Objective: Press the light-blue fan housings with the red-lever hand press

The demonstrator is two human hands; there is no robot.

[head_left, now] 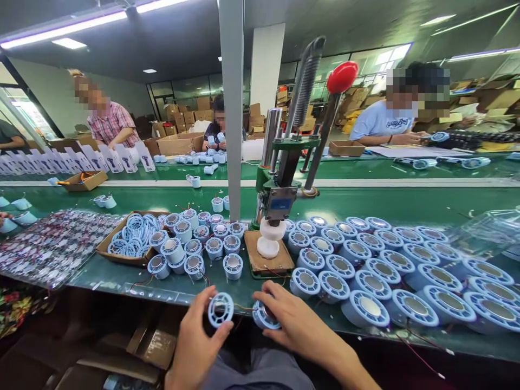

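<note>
In my left hand (195,338) is a light blue round plastic housing (221,311), pinched at its rim between thumb and fingers, its spoked face toward me. My right hand (298,325) grips a second light blue motor housing (262,318) from above, partly covering it. A thin wire seems to run between the two pieces. Both hands are at the table's front edge. Beyond them stands a green hand press (280,200) with a red-knobbed lever (342,77) and a white round die (268,247) on a brown board (254,252).
Rows of blue housings with metal discs (369,284) fill the right side. More housings (194,265) cluster left of the press, beside a cardboard tray of blue rings (136,235). Circuit boards (52,244) lie far left. A grey post (232,108) rises behind. Co-workers sit across the bench.
</note>
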